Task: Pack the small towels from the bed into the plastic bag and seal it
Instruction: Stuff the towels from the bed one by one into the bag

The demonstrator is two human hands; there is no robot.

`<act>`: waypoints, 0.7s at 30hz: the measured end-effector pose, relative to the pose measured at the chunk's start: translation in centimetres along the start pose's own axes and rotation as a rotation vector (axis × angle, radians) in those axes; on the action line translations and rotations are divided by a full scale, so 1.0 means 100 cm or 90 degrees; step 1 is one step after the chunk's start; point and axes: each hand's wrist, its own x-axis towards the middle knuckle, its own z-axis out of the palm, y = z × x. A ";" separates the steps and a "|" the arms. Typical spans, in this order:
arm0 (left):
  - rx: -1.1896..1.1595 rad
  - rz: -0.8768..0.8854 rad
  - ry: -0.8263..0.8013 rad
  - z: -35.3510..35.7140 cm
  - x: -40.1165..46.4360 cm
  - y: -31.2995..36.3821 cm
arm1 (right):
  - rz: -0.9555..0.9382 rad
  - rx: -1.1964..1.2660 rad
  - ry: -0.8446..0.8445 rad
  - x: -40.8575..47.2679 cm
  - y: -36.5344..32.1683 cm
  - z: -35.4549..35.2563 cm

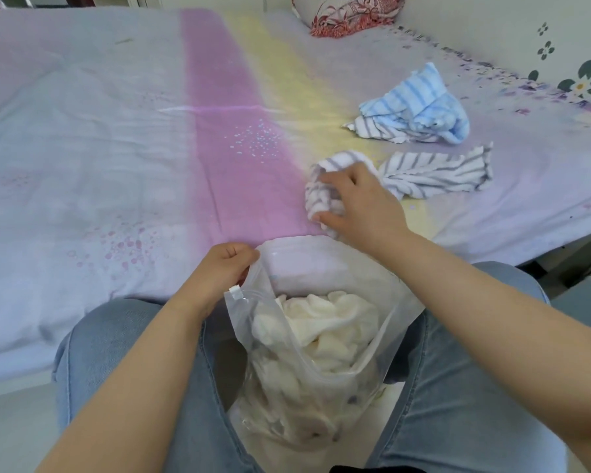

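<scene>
While left hand (226,266) holds bag (325,336) open (white towels (328,322) inside), right hand (362,203) grips striped towel (321,196).

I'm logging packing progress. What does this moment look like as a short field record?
left hand: pinches the rim of the plastic bag, holding it open
right hand: grip closed on a grey-striped towel on the bed
bag contents: white towels
still on bed: blue-striped towel, two more grey-striped towels
seal: not closed
</scene>
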 end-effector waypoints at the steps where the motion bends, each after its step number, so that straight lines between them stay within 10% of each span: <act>1: 0.002 0.002 0.003 0.000 -0.001 0.000 | -0.007 -0.062 0.042 0.005 0.007 0.006; 6: 0.003 0.003 0.005 0.000 0.000 0.000 | 0.157 -0.027 -0.287 0.026 0.035 0.026; 12: 0.004 0.015 0.008 -0.001 0.001 -0.001 | 0.202 0.509 -0.016 0.025 0.007 -0.001; 15: 0.003 0.018 0.005 -0.001 0.000 -0.001 | 0.135 0.881 -0.053 -0.001 -0.032 -0.026; 21: -0.008 0.014 0.012 -0.004 -0.001 -0.002 | 0.101 0.697 -0.181 -0.032 -0.057 -0.056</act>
